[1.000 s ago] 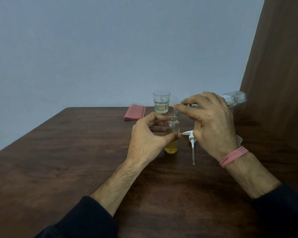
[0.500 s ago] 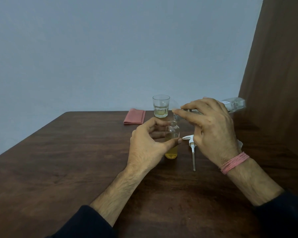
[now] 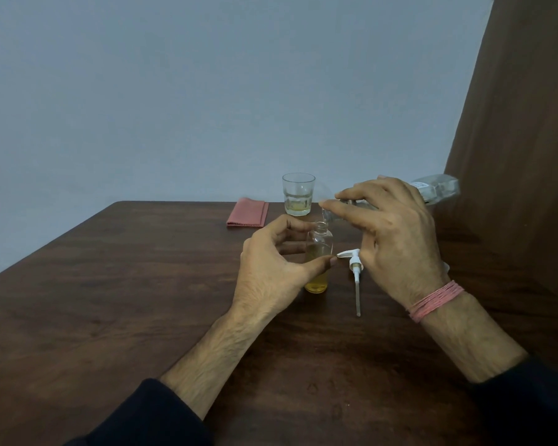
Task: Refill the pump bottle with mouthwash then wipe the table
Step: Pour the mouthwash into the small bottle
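While left hand [image 3: 271, 268] grips the upright pump bottle [image 3: 318, 255] and right hand [image 3: 390, 233] clasps the tipped mouthwash bottle [image 3: 432, 189] above its narrow neck, overflow looks likely. A drifting spout would spill onto the tabletop [image 3: 142, 300] between the hands.

The right hand [image 3: 397, 239] is covering most of the tilted refill bottle [image 3: 438, 189], only its base and neck showing. The left hand [image 3: 271, 268] is hiding the pump bottle's [image 3: 318, 252] left side. The table [image 3: 110, 300] is running off the bottom edge, both sleeves too.
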Demonstrator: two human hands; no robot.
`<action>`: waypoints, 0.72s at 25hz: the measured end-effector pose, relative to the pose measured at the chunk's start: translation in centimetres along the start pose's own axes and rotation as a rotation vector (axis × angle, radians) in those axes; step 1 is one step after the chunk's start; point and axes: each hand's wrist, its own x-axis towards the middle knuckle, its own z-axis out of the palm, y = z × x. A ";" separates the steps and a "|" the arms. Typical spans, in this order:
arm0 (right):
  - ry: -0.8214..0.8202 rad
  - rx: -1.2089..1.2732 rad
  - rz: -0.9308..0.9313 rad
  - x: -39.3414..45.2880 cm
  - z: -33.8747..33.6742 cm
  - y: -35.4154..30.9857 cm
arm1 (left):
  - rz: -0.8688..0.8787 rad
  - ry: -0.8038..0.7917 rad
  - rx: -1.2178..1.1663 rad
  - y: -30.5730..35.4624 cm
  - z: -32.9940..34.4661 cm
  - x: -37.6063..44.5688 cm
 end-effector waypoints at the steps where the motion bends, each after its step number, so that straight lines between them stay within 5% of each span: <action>1: 0.003 -0.003 0.000 0.0 0.0 0.0 | -0.001 -0.005 -0.003 0.1 0.0 0.0; 18: -0.004 -0.028 0.020 0.0 -0.2 -0.2 | -0.003 -0.036 -0.047 0.1 0.0 0.3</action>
